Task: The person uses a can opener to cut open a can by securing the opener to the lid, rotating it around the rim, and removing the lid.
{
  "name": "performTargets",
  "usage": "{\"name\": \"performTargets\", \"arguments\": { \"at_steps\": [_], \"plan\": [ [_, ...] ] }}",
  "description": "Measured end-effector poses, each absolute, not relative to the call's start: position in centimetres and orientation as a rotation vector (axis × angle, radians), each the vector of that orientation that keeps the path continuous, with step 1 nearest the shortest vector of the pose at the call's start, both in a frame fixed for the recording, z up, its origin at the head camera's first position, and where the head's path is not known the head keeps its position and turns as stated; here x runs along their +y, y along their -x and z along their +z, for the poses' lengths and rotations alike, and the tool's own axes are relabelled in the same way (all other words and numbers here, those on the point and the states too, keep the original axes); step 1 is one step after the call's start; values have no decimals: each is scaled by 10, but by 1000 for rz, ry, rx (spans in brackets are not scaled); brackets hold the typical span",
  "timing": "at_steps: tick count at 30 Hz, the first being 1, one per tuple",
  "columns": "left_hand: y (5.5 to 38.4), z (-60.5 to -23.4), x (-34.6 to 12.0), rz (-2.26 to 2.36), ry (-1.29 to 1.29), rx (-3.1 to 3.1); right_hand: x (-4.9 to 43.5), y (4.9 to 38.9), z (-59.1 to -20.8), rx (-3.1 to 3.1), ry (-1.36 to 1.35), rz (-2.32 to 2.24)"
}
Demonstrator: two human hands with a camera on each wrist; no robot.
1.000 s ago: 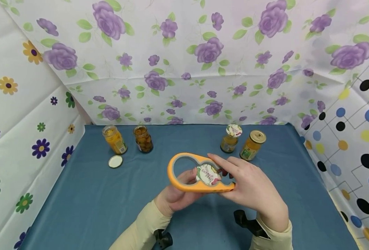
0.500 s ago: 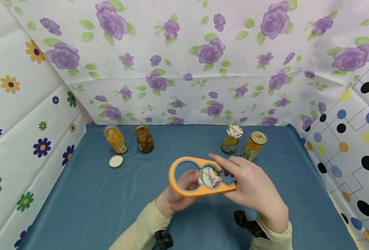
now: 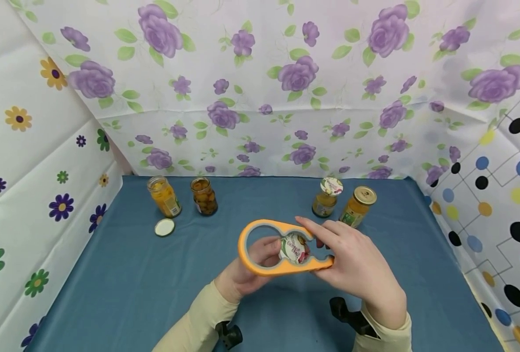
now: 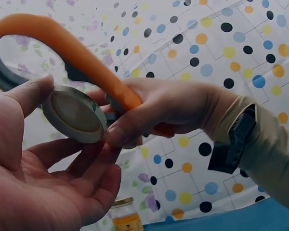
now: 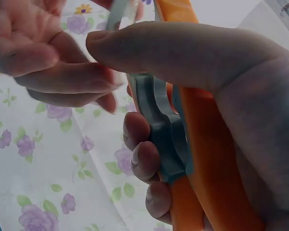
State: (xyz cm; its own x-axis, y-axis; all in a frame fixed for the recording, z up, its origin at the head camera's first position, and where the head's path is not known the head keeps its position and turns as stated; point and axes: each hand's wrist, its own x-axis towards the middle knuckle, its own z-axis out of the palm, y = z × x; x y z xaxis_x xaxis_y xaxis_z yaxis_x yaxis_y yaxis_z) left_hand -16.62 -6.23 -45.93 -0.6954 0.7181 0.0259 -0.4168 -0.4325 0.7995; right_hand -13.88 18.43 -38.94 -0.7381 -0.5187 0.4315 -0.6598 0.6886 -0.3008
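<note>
Orange-and-grey looped plastic jar opener (image 3: pixel 282 268), grasped in right fingers (image 3: pixel 319 231)
Round floral-printed metal lid (image 3: pixel 293 248) pinched by its rim in left fingers (image 4: pixel 58 148), likely for steadiness.

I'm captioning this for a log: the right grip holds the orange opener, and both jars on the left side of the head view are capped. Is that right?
Not quite: the head view shows both jars there, the yellow-filled jar and the dark-filled jar, uncapped. The right grip does hold the orange opener.
</note>
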Motion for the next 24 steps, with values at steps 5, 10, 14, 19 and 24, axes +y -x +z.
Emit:
{"name": "performTargets", "arguments": {
  "at_steps": [5, 10, 14, 19, 24],
  "plan": [
    [172, -460, -66, 2176, -527, 1071, 186, 138, -389, -2575, -917, 633],
    [179, -458, -76, 2201, -538, 1127, 187, 138, -388, -2549, -901, 592],
    [184, -453, -91, 2226, -515, 1199, 187, 138, -387, -2549, -892, 572],
    [187, -447, -112, 2264, -433, 1289, 188, 138, -386, -2551, -892, 570],
    [188, -447, -130, 2267, -388, 1445, 188, 139, -386, -2546, -898, 566]
  ]
}}
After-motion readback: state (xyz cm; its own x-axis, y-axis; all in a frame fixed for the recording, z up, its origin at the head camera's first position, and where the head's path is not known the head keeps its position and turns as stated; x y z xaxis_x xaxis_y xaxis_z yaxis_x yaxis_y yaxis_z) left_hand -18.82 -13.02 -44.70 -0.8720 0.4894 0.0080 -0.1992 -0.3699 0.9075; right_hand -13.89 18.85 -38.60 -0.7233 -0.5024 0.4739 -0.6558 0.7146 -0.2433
